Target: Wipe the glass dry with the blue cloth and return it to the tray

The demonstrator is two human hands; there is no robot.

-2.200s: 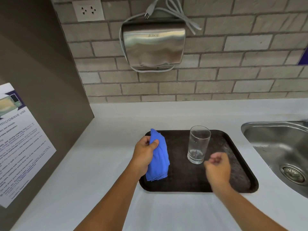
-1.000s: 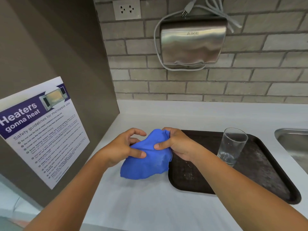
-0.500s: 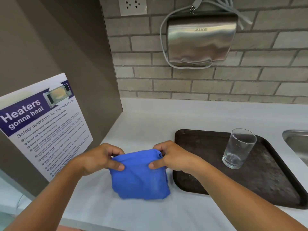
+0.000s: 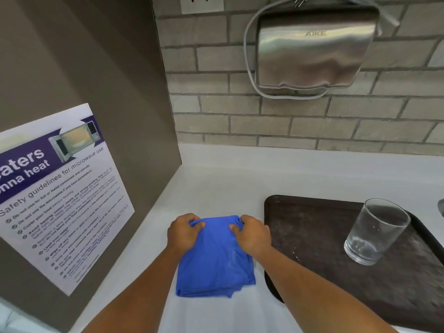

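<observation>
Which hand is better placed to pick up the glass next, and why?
Probably the right hand. It grips the blue cloth at the tray edge, on the same side as the glass. The left hand would have to cross over the cloth and the right arm.

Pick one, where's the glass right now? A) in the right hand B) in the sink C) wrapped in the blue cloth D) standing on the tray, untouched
D: the glass stands upright on the tray, while the left hand and right hand both grip the blue cloth on the counter beside it.
</observation>
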